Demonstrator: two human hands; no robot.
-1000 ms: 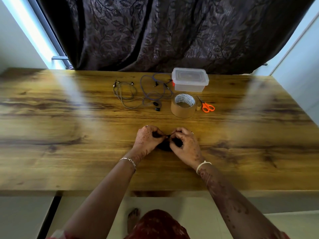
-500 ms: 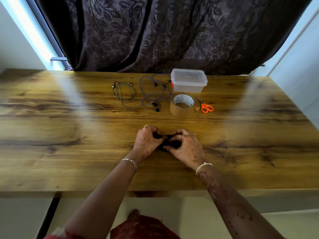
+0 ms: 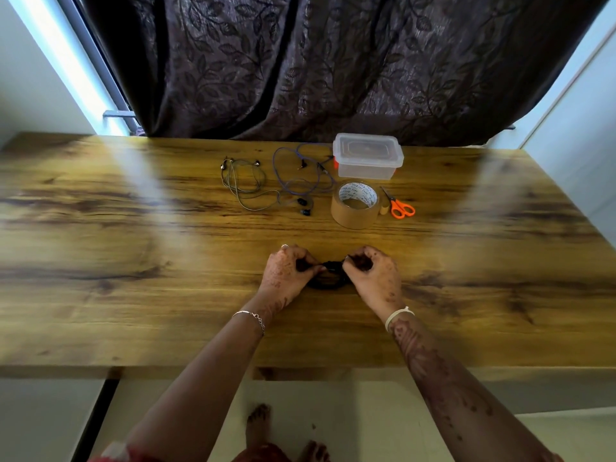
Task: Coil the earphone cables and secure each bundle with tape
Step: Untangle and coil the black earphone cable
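Note:
A coiled black earphone cable (image 3: 328,278) lies on the wooden table (image 3: 133,311) between my hands. My left hand (image 3: 288,273) pinches its left side, fingers curled. My right hand (image 3: 373,275) pinches its right side at the top of the coil. Farther back lie a loose grey-green earphone cable (image 3: 245,181) and a loose purple earphone cable (image 3: 300,181). A roll of brown tape (image 3: 355,205) stands to their right.
Orange-handled scissors (image 3: 398,205) lie right of the tape roll. A clear lidded plastic box (image 3: 366,155) sits behind the tape near the table's far edge. A dark patterned curtain (image 3: 316,61) hangs behind the table.
My hands have drawn slightly apart, so more of the black coil shows between them. The right hand shifted a little to the right.

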